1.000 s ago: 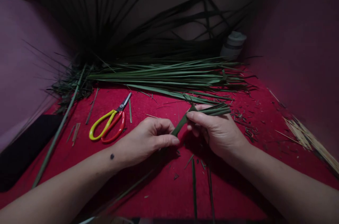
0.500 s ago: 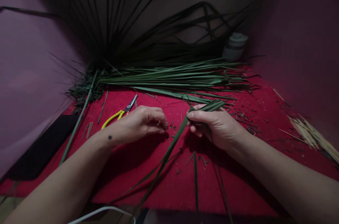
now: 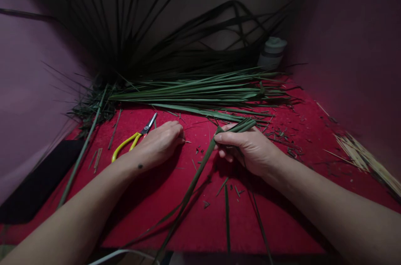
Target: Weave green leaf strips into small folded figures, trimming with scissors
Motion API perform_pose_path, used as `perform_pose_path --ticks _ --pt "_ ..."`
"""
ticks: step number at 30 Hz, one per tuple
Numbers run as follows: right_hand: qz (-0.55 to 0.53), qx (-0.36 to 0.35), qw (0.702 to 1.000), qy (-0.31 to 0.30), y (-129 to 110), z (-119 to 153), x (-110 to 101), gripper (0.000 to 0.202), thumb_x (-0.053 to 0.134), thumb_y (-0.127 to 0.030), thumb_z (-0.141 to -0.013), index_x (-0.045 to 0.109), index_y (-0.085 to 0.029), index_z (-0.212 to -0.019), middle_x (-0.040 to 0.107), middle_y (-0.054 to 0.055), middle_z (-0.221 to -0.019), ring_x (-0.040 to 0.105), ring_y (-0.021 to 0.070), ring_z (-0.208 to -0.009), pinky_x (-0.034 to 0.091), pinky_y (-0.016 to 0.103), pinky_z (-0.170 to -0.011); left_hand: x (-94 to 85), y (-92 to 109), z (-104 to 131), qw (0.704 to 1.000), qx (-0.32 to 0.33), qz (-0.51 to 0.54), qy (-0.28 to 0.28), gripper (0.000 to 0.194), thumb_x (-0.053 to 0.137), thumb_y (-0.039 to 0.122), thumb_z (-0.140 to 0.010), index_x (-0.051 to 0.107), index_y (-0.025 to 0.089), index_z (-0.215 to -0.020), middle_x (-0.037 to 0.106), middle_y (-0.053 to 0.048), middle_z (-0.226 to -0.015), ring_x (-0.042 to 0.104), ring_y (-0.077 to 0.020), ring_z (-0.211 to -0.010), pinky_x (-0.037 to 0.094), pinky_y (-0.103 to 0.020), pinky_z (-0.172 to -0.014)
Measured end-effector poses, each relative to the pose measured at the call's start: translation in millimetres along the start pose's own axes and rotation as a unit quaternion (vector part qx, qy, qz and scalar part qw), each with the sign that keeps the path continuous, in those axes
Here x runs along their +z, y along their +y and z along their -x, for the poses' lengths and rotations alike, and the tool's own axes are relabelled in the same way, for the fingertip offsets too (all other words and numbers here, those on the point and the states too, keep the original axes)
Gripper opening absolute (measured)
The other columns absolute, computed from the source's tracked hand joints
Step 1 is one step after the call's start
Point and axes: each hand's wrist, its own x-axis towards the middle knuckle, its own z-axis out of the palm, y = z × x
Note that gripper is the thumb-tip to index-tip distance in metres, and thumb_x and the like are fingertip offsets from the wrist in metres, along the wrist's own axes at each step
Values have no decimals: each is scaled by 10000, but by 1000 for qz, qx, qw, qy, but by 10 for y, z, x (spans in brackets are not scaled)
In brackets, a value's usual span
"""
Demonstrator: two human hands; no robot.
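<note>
My right hand [image 3: 247, 143] pinches a folded bundle of green palm leaf strips [image 3: 241, 125] between thumb and fingers. From that grip a long leaf strip [image 3: 198, 175] slants down to the table's front edge, with thinner strips trailing below. My left hand [image 3: 166, 137] is apart from the bundle, back turned up and fingers curled together low over the cloth. What its fingertips hold, if anything, is hidden; a tiny pale sliver shows beside them. Yellow-handled scissors [image 3: 134, 137] lie just beyond the left wrist, partly covered by it.
A red cloth [image 3: 150, 215] covers the table, scattered with leaf scraps. Long green leaves [image 3: 194, 91] lie across the back, near a lidded container [image 3: 272, 54]. Pale thin sticks [image 3: 354, 152] are at right. A black flat object [image 3: 40, 181] and a long stalk [image 3: 83, 148] lie at left.
My left hand has moved left and slightly back, away from the leaf bundle towards the scissors. My right hand keeps its pinch on the bundle. The whole view has shifted a little.
</note>
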Motion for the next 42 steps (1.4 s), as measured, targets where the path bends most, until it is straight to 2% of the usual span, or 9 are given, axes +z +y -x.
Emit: perform_pose_path --ticks 7,12,16,19,22,27,32,36,42 --pt "6 1 1000 1 24 -4 -6 161 690 -250 -643 586 -139 -589 580 -9 -515 466 75 -389 329 196 -367 -10 23 30 999 43 7 -13 121 425 239 -832 539 212 -802 543 -27 -827 512 -183 -803 384 -283 -715" --pt "7 4 1000 -2 13 1 -2 144 687 -245 -643 591 -144 -606 586 -9 -524 474 79 -399 330 195 -368 -48 101 88 999 -5 -34 -16 142 390 230 -844 522 201 -800 548 -37 -750 504 -186 -668 348 -283 -588" --pt "7 9 1000 -1 8 2 4 141 683 -243 -649 593 -141 -610 582 -6 -524 475 77 -402 332 194 -374 -164 183 95 988 -66 135 20 144 454 310 -822 532 191 -804 552 -7 -683 495 -154 -613 368 -256 -572" --pt "7 10 1000 -3 8 2 5 137 680 -240 -646 595 -139 -609 591 0 -536 481 77 -410 331 195 -378 -244 256 101 936 -92 340 25 172 543 326 -777 572 173 -851 594 -17 -786 537 -138 -697 420 -240 -640" --pt "10 10 1000 -3 10 3 0 129 681 -236 -640 598 -139 -615 596 1 -543 484 78 -413 334 197 -382 -261 302 119 871 -157 466 24 224 621 310 -729 614 173 -907 614 -12 -745 534 -107 -614 411 -211 -565" --pt "12 7 1000 -2 12 3 -5 135 682 -240 -646 596 -141 -612 590 -2 -541 479 78 -412 336 198 -385 -227 304 106 785 -218 579 16 137 654 254 -712 606 174 -812 521 33 -572 423 -52 -438 320 -169 -423" --pt "18 4 1000 -2 16 3 -7 151 677 -242 -658 587 -142 -590 575 -4 -524 473 79 -410 332 198 -381 -213 286 58 734 -226 641 18 193 616 242 -748 481 159 -637 418 63 -446 294 -20 -357 198 -134 -358" --pt "23 1 1000 -5 21 6 -10 152 672 -242 -671 585 -141 -598 576 0 -535 477 81 -417 330 195 -377 -194 276 46 744 -217 631 41 169 584 270 -783 474 177 -695 444 69 -401 271 -24 -312 184 -144 -339" --pt "15 7 1000 -2 21 7 0 140 675 -230 -666 579 -140 -617 569 -5 -538 501 85 -427 351 187 -384 -172 330 51 842 -212 488 94 159 539 322 -816 512 179 -751 489 59 -404 359 -46 -315 250 -147 -337"
